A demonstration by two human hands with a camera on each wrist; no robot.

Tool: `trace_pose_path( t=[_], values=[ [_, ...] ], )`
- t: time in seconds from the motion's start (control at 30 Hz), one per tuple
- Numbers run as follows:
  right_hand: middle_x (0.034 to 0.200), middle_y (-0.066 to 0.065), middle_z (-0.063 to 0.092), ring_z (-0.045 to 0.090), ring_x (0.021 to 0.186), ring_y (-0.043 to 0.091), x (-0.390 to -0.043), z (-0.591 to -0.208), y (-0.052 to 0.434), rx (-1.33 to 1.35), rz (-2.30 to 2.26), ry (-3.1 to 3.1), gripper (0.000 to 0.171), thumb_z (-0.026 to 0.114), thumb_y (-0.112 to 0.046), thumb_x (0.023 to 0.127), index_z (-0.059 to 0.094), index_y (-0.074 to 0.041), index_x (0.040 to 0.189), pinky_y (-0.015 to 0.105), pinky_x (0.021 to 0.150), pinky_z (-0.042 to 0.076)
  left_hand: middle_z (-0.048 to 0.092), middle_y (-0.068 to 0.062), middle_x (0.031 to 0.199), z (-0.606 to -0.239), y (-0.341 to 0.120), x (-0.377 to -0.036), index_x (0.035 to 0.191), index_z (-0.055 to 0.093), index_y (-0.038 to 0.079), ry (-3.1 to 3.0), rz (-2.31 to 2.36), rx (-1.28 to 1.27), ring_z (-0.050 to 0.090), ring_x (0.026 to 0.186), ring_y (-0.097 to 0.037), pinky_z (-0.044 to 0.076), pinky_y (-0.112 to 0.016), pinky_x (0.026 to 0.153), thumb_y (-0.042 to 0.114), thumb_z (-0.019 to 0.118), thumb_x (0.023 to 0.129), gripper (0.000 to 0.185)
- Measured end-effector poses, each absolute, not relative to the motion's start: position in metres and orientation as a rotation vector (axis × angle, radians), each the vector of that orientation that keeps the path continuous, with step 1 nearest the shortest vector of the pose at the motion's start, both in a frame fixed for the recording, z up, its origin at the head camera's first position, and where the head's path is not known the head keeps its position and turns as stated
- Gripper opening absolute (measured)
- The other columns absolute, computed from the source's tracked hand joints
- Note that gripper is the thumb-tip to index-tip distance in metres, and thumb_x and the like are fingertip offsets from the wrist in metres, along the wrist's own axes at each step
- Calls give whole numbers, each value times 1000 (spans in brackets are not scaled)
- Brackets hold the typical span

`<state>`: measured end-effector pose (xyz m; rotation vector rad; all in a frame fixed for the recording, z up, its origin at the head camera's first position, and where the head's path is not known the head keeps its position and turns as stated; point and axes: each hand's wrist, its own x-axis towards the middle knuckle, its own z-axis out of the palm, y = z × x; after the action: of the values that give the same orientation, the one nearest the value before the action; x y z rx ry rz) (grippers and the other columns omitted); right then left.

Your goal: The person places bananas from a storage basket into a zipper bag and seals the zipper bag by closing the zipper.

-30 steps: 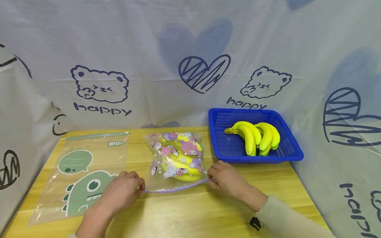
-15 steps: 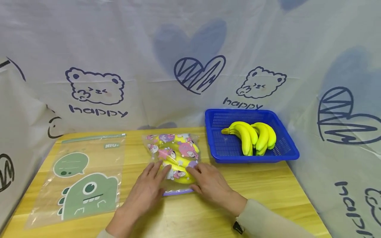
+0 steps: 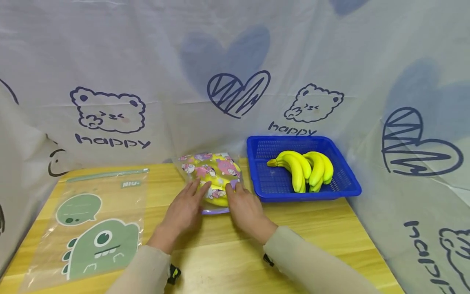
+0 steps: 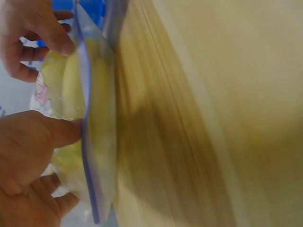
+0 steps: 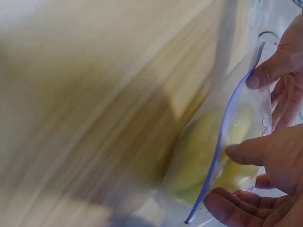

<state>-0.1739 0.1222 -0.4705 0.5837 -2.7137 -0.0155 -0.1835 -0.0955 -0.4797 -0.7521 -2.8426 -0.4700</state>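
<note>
Printed bag [image 3: 210, 174] farther back (yellow bananas [image 3: 218, 201] inside)

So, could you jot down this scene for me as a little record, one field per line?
Surface: wooden table
Backdrop: pale cloth with bears, hearts and "happy"
Left hand: on the printed bag, left part
Right hand: on the same bag, right part
Bag contents: yellow bananas, seen through clear plastic
Bag zip: purple, on the edge nearest the person
Right of bag: blue basket holding more bananas
Left of bag: dinosaur bag, lying flat, green zip at its far edge
</note>
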Motion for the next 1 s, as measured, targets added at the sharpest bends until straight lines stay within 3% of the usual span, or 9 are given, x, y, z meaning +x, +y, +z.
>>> trace_pose_path(
  t=[0.37, 0.63, 1.0],
  values=[
    [104, 12, 62, 64, 75, 26, -188, -476, 115, 512, 13, -2718, 53, 86, -34, 85, 60, -10, 124, 37, 51, 54, 32, -31, 165, -483, -100, -190, 161, 40, 10, -2898, -511, -691, 36, 151, -51, 37, -61, 119, 3, 76, 92, 79],
    [104, 10, 62, 63, 83, 26, -186, -474, 114, 519, 13, -2705, 47, 86, -40, 86, 64, -9, 115, 37, 57, 56, 36, -29, 165, -482, -98, -181, 162, 40, 10, -2914, -535, -664, 36, 151, -50, 35, -61, 121, 6, 75, 94, 77],
    [108, 13, 63, 62, 88, 28, -185, -476, 112, 494, 76, -2708, 49, 84, -38, 88, 67, -7, 120, 39, 62, 56, 44, -27, 161, -481, -101, -174, 157, 46, 5, -2871, -552, -657, 40, 150, -48, 34, -55, 123, 9, 73, 94, 68]
  ],
)
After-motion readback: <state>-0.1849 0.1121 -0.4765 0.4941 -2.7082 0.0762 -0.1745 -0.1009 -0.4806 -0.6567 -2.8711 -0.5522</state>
